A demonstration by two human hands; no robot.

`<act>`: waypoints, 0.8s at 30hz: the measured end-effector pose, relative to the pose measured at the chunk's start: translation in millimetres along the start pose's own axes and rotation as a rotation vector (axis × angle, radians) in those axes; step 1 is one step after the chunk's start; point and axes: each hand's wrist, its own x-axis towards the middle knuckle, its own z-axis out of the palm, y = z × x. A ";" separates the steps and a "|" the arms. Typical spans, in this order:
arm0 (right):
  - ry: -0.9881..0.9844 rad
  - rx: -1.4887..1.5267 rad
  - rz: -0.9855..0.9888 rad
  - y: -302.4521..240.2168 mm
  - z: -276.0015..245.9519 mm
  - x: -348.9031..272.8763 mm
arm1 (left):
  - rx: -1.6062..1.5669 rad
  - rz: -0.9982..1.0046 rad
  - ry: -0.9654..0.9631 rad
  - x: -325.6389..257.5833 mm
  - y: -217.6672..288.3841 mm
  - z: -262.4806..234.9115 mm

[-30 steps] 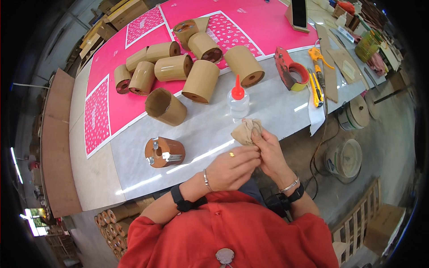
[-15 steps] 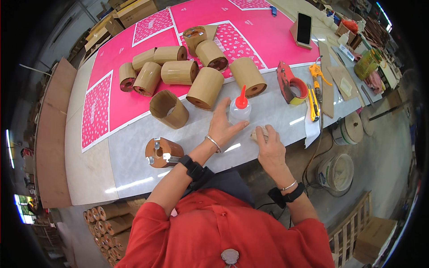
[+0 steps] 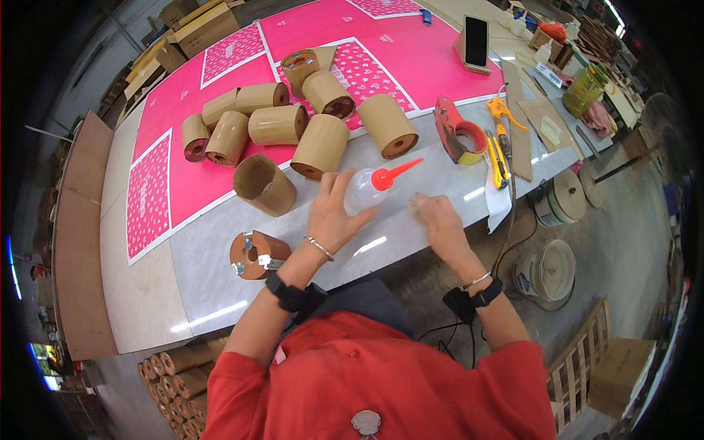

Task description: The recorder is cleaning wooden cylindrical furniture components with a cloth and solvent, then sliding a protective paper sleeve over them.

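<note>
My left hand (image 3: 331,220) grips a clear squeeze bottle (image 3: 361,189) with a long red nozzle, over the grey tabletop. The bottle leans, its nozzle pointing to the upper right. My right hand (image 3: 444,227) is closed, blurred by motion, with a small beige wad (image 3: 416,208) at the fingertips; its kind is unclear. Left of my left hand stands an open brown cardboard sleeve (image 3: 279,192). Nearer me sits a brown cylinder (image 3: 274,248) with a central hole and metal clips on its end. Several cardboard-wrapped cylinders (image 3: 321,145) lie beyond my left hand.
Pink printed sheets (image 3: 176,92) cover the far tabletop. To the right lie a red tape dispenser (image 3: 449,132), a yellow utility knife (image 3: 499,165) and an orange-yellow tool (image 3: 501,111). A phone (image 3: 476,42) stands behind them. Buckets (image 3: 525,282) stand on the floor, right of the table.
The squeeze bottle has gone from upright to tilted, its nozzle now toward the right. My left hand has closed around it. The view has shifted slightly.
</note>
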 end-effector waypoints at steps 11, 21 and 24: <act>0.187 1.790 1.007 -12.1 -33.6 -3.7 | 0.596 0.440 0.042 -0.4 12.7 -34.2; 0.165 1.812 0.978 -9.7 -26.6 -11.5 | 0.711 0.507 0.065 4.5 21.2 -42.5; 0.164 1.795 0.967 -8.6 -23.2 -12.7 | 0.743 0.519 0.063 5.6 23.8 -44.3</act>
